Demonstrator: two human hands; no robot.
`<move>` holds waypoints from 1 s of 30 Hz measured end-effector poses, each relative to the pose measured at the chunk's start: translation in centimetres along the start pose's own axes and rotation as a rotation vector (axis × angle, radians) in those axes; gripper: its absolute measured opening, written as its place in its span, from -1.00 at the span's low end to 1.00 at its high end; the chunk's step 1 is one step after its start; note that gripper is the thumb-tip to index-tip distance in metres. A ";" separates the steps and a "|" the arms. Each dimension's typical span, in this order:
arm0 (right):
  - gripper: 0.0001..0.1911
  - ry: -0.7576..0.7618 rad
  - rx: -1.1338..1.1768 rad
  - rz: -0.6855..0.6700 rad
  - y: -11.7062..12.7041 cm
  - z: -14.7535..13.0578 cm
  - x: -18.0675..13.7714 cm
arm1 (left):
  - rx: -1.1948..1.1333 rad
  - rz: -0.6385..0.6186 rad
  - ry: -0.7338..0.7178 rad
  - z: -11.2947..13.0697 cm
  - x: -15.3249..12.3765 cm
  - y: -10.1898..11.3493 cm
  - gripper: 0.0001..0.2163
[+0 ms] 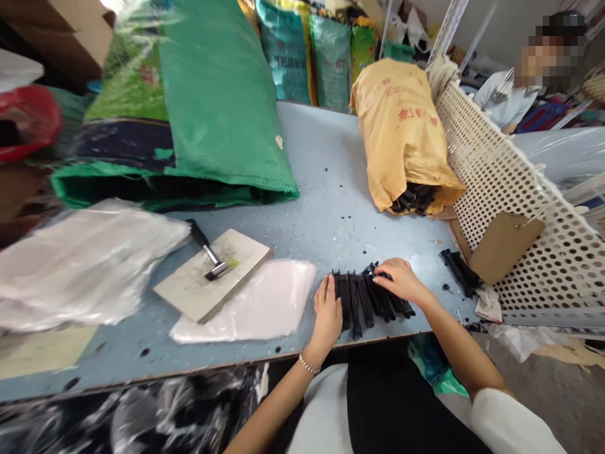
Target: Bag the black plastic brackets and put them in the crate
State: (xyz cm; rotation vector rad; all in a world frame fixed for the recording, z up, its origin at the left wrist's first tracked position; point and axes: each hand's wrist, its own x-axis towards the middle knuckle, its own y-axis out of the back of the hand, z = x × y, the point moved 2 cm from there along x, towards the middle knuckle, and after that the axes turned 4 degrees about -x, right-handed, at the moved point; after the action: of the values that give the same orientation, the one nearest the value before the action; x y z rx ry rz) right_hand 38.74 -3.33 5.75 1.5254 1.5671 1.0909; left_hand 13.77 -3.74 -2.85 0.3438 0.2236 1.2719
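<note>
Several slim black plastic pieces [355, 302] lie side by side in a row near the table's front edge. My left hand [328, 313] rests at the row's left end, its fingers stretched out flat and touching the outermost piece. At the other end, my right hand [399, 279] has its fingers curled over the tops of the pieces there and grips some of them. Those pieces lie more slanted and bunched, and my fingers partly cover them. A separate small bundle of black pieces [459, 272] sits farther right on the table.
A hammer [208, 252] lies on a flat board [189, 287], which overlaps clear plastic bags [278, 302]. More bags [85, 258] are at left. Behind stand a big green sack [217, 94] and a yellow sack [397, 120] holding black pieces. A perforated panel [501, 183] borders the right; a person is beyond.
</note>
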 end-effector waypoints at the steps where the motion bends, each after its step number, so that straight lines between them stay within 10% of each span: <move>1: -0.67 -0.019 0.040 0.083 1.3 1.3 2.1 | 0.015 0.008 -0.016 0.0 0.1 -0.1 -0.47; 8: -0.50 -0.172 0.231 0.451 8.7 9.4 14.7 | -0.096 0.024 0.058 -0.8 0.8 1.6 -0.49; 13: -0.58 -0.257 0.392 0.485 10.0 11.0 10.6 | -0.305 0.043 0.091 -0.4 1.2 4.3 -0.47; 18: -0.51 -0.369 0.553 0.526 5.6 5.0 0.5 | -0.511 -0.102 0.106 4.0 3.3 3.1 -0.42; 22: -0.33 -0.272 0.620 0.289 1.5 -3.9 -4.4 | -0.767 -0.226 0.074 9.9 5.5 0.4 -0.26; 25: -0.48 -0.034 0.449 0.148 2.3 -7.8 -4.4 | -0.860 -0.194 0.190 12.3 6.0 0.9 -0.34; 30: -0.70 0.249 -0.123 0.315 6.1 -7.9 1.0 | -0.843 -0.312 0.245 13.5 3.9 4.5 -0.28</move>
State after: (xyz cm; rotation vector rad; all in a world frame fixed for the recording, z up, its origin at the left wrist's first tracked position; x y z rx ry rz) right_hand 34.13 -3.46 14.64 1.6368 1.4147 1.5763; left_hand 15.62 -0.64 11.47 -0.5530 -0.0644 0.9916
